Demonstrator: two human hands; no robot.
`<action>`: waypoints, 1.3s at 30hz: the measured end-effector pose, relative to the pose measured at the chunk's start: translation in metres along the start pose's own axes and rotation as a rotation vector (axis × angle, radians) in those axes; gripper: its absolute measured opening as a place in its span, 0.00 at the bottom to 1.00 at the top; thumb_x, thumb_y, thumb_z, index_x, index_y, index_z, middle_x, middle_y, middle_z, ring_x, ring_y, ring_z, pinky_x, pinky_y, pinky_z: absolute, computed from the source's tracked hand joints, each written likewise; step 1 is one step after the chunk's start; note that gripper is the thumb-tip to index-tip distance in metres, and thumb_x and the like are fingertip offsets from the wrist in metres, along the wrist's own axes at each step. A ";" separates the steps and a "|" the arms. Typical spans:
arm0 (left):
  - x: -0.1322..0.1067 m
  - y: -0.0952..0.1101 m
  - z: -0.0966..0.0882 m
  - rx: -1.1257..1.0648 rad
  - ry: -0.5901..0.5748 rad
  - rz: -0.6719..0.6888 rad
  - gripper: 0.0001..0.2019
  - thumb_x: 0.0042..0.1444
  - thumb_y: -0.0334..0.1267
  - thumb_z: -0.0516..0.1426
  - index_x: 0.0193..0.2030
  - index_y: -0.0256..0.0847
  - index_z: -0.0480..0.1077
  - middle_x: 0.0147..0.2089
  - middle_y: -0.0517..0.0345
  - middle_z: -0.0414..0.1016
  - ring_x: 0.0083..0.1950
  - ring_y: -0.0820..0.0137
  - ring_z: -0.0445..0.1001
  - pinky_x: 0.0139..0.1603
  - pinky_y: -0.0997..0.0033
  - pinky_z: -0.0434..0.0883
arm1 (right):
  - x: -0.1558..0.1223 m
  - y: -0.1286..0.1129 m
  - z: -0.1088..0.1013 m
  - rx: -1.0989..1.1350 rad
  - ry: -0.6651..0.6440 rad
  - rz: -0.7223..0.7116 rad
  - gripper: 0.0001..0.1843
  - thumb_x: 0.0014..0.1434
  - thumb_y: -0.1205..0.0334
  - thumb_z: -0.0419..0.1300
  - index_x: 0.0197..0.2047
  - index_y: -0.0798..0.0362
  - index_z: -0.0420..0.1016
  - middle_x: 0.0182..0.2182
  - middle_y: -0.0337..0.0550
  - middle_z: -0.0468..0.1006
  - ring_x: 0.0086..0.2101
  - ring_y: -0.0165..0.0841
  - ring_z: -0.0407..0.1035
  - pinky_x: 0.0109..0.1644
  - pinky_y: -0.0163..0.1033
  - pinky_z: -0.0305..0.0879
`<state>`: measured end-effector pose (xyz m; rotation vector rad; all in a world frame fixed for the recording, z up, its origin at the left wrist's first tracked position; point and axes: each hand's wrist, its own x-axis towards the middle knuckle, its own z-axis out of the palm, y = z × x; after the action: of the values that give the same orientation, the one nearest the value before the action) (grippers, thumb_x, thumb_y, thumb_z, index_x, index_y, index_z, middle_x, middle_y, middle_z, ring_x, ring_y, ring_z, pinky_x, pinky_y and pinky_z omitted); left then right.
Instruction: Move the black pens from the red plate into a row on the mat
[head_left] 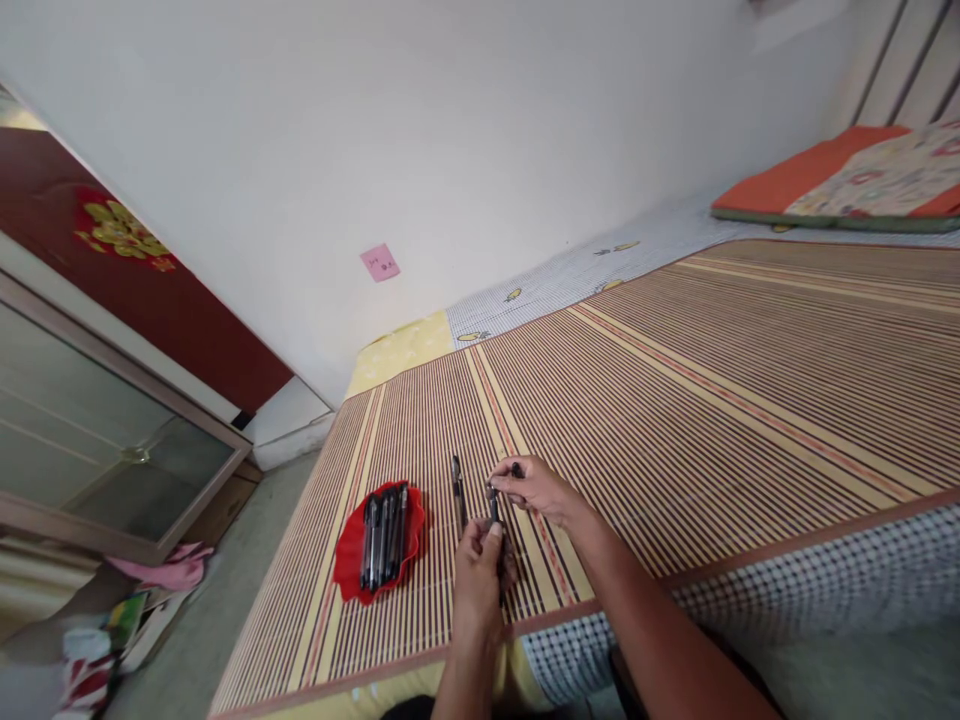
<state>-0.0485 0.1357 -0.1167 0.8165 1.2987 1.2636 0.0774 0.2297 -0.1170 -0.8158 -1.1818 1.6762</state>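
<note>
My left hand is closed around a dark pen, holding it upright over the striped bamboo mat. My right hand pinches a small dark pen cap just right of the pen's tip. One more black pen lies loose on the mat to the left of my hands. Farther left, a red dish holds several black pens side by side.
The mat covers a bed against a white wall with a pink note. An orange patterned pillow lies at the far right. A glass-door cabinet and clutter on the floor are to the left.
</note>
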 end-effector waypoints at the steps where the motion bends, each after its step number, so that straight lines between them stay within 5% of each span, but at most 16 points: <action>1: 0.000 -0.001 -0.001 0.018 -0.003 -0.001 0.25 0.41 0.58 0.68 0.31 0.41 0.64 0.19 0.72 0.62 0.17 0.80 0.57 0.17 0.79 0.55 | 0.000 0.001 -0.001 0.005 0.012 -0.007 0.20 0.45 0.48 0.71 0.32 0.54 0.73 0.16 0.28 0.62 0.17 0.22 0.52 0.20 0.31 0.46; 8: -0.004 -0.006 -0.015 0.256 -0.061 0.060 0.22 0.49 0.58 0.64 0.27 0.39 0.68 0.22 0.64 0.65 0.24 0.76 0.62 0.26 0.76 0.60 | 0.004 0.004 -0.021 0.071 0.110 -0.071 0.21 0.48 0.46 0.70 0.35 0.55 0.75 0.18 0.31 0.65 0.19 0.23 0.58 0.22 0.31 0.51; 13: -0.011 0.000 -0.023 0.390 -0.088 0.139 0.18 0.52 0.54 0.63 0.28 0.38 0.74 0.26 0.59 0.70 0.30 0.70 0.68 0.34 0.72 0.64 | 0.009 0.001 -0.039 0.307 0.413 -0.175 0.24 0.40 0.47 0.74 0.32 0.55 0.72 0.23 0.35 0.70 0.20 0.23 0.58 0.20 0.31 0.50; 17: -0.010 0.007 -0.029 0.434 0.001 0.179 0.17 0.51 0.52 0.63 0.31 0.38 0.78 0.30 0.55 0.76 0.35 0.64 0.73 0.37 0.69 0.67 | 0.008 0.000 -0.048 0.409 0.601 -0.208 0.24 0.35 0.49 0.75 0.29 0.53 0.69 0.23 0.36 0.70 0.21 0.24 0.58 0.20 0.31 0.51; 21: -0.001 0.015 -0.037 0.458 0.143 0.240 0.17 0.49 0.50 0.63 0.35 0.37 0.79 0.35 0.50 0.80 0.41 0.58 0.76 0.43 0.64 0.69 | 0.008 0.003 -0.044 0.312 0.527 -0.138 0.22 0.38 0.49 0.73 0.29 0.54 0.71 0.24 0.40 0.74 0.21 0.25 0.62 0.21 0.31 0.54; 27: 0.023 0.024 -0.046 0.619 0.263 0.415 0.14 0.51 0.49 0.62 0.35 0.39 0.75 0.30 0.53 0.78 0.34 0.61 0.76 0.37 0.66 0.69 | 0.013 0.013 -0.021 0.069 0.344 -0.007 0.17 0.47 0.50 0.69 0.31 0.56 0.74 0.20 0.38 0.74 0.20 0.26 0.66 0.21 0.31 0.57; 39: 0.071 0.031 -0.025 1.043 0.338 0.483 0.04 0.55 0.35 0.61 0.37 0.39 0.72 0.35 0.47 0.79 0.38 0.59 0.78 0.39 0.66 0.67 | 0.015 0.016 -0.001 -0.189 0.296 0.053 0.04 0.58 0.63 0.63 0.34 0.55 0.75 0.17 0.37 0.73 0.16 0.27 0.66 0.21 0.32 0.63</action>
<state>-0.0908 0.2048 -0.1070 1.7764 2.1694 1.0514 0.0680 0.2421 -0.1323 -1.1776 -1.1283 1.4383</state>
